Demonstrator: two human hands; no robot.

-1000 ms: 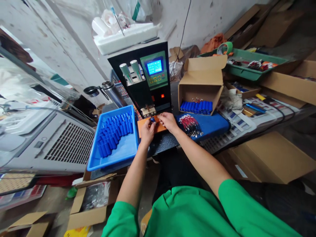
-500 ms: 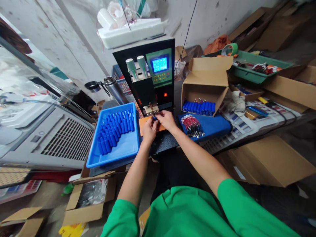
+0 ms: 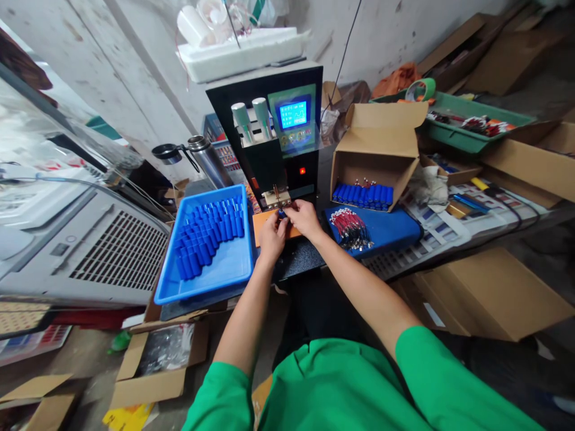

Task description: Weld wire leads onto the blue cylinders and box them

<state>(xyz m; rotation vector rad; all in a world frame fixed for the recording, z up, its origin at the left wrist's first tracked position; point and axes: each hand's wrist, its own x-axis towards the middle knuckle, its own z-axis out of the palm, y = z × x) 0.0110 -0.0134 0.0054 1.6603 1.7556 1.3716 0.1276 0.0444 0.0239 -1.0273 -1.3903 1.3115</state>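
Note:
My left hand (image 3: 271,234) and my right hand (image 3: 304,218) meet over an orange plate (image 3: 260,222) in front of a black spot-welding machine (image 3: 274,129). Together they pinch a small blue battery cell (image 3: 281,213) upright beneath the machine's welding pins (image 3: 277,193). A blue tray (image 3: 215,269) left of my left hand holds several blue cells. On a blue pad (image 3: 386,224) right of my right hand lies a bundle of red wire leads (image 3: 350,228).
An open cardboard box (image 3: 372,158) behind the pad holds a row of blue cells. A green tray (image 3: 453,123) of parts sits far right, a steel flask (image 3: 209,160) left of the machine, a grey vented unit (image 3: 90,251) at far left, and cardboard boxes on the floor.
My hands have lifted the blue cell from the orange plate up to the welding pins. The view has shifted slightly.

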